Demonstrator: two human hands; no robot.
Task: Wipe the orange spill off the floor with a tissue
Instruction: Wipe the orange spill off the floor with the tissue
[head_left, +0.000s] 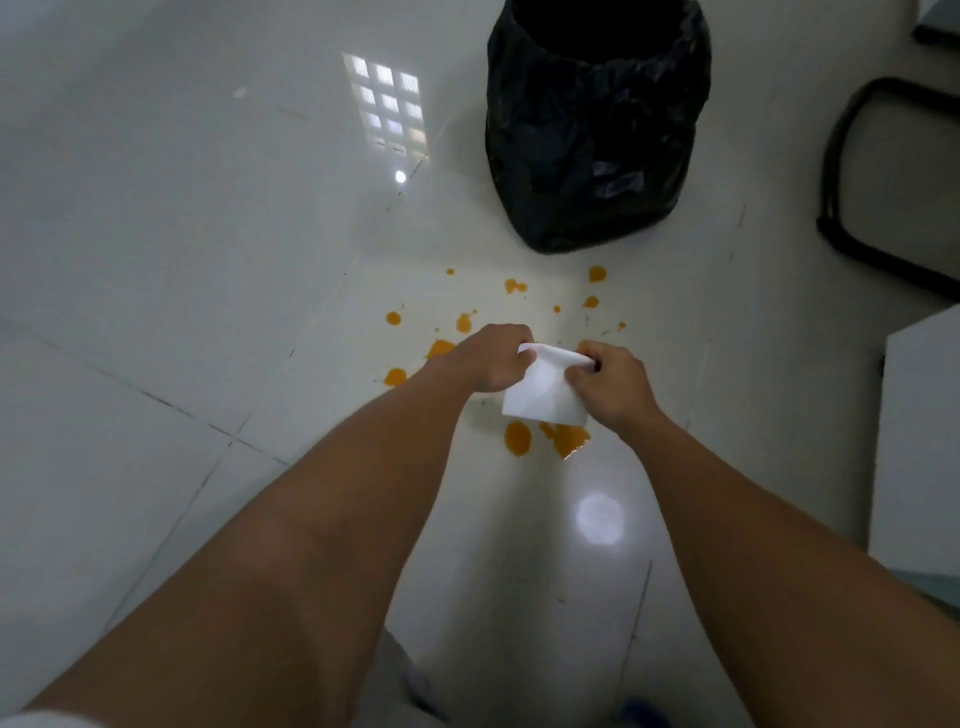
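tissue (545, 387), white, folded, pinched by both hands.

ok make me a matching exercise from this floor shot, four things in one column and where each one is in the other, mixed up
Things
1. tissue
2. orange spill
3. black bin bag
4. dark tube frame

Places
A. at the right edge of the view, beside the bin
B. held up between the left hand and the right hand
C. spread in drops and blots over the white floor tiles
D. standing on the floor beyond the drops

Pairs: 1-B, 2-C, 3-D, 4-A
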